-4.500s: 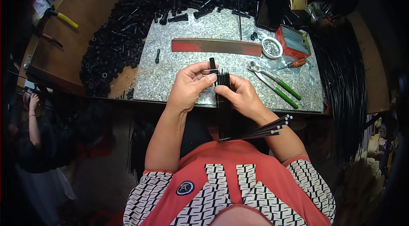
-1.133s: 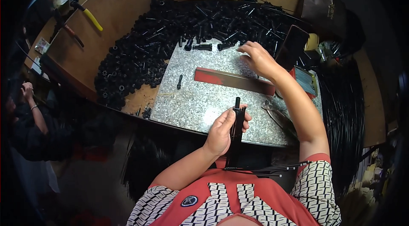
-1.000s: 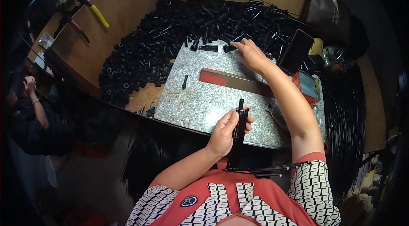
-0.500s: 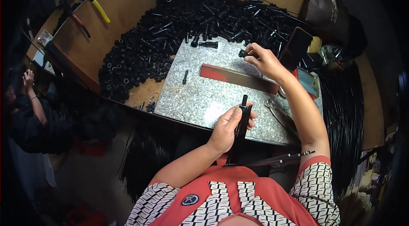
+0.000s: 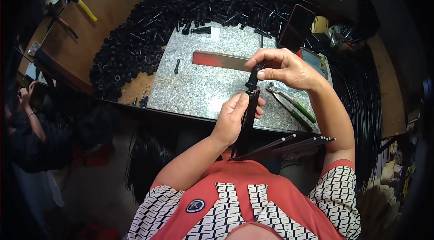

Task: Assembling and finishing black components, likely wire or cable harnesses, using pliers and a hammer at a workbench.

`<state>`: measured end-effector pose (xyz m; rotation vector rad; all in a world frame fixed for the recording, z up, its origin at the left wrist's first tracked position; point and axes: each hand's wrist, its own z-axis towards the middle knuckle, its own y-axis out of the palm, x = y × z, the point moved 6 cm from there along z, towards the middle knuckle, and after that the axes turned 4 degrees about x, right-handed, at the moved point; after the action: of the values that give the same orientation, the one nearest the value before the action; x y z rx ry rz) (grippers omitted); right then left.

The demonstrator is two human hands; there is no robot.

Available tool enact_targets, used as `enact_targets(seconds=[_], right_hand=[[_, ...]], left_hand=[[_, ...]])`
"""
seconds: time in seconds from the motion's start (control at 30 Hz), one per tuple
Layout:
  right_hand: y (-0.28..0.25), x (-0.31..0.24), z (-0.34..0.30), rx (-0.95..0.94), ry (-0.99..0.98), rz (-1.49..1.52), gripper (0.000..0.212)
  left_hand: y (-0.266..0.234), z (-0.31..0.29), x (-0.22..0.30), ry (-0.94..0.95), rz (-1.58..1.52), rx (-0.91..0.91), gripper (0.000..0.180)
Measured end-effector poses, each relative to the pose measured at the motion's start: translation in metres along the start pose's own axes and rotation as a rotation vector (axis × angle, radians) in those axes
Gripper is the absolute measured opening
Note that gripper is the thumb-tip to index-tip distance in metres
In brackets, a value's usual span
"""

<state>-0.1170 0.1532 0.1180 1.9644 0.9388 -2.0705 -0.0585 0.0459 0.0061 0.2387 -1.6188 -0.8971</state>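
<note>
My left hand (image 5: pixel 228 120) is closed round a black umbrella frame (image 5: pixel 248 117), held upright at the front edge of the speckled stone slab (image 5: pixel 190 84). Its thin ribs (image 5: pixel 287 145) fan out low to the right, with pale tips. Above it, my right hand (image 5: pixel 291 70) pinches a short black tubular piece (image 5: pixel 252 78) between thumb and fingers. That piece stands at the top of the frame, in line with it; whether it is seated there I cannot tell. Pincers with green handles (image 5: pixel 296 108) lie on the slab beside the frame.
Behind the slab is a big heap of black tubular parts (image 5: pixel 190 5). A red and metal bar (image 5: pixel 217 59) lies across the slab. A dark phone-like screen (image 5: pixel 296 25) stands back right, and black rods (image 5: pixel 355 100) are bundled at right. Another person (image 5: pixel 29 113) is at far left.
My right hand has come toward me with the black tubular piece, from over the slab to the top of the umbrella frame. The pincers show more fully. The whole view has shifted slightly.
</note>
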Motion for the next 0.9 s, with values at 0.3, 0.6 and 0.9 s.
enact_targets(seconds=[0.3,0.6,0.9], right_hand=[[0.015,-0.003,0.0,0.107,0.013,-0.007,0.036],[0.019,-0.024,0.002,0.087,-0.008,-0.427,0.032],[0.016,0.008,0.002,0.121,0.068,-0.003,0.033]], left_hand=[[0.0,-0.005,0.005,0.05,0.09,0.001,0.041],[0.001,-0.004,0.005,0.085,0.167,-0.011,0.041],[-0.002,-0.003,0.004,0.046,0.05,-0.006,0.04]])
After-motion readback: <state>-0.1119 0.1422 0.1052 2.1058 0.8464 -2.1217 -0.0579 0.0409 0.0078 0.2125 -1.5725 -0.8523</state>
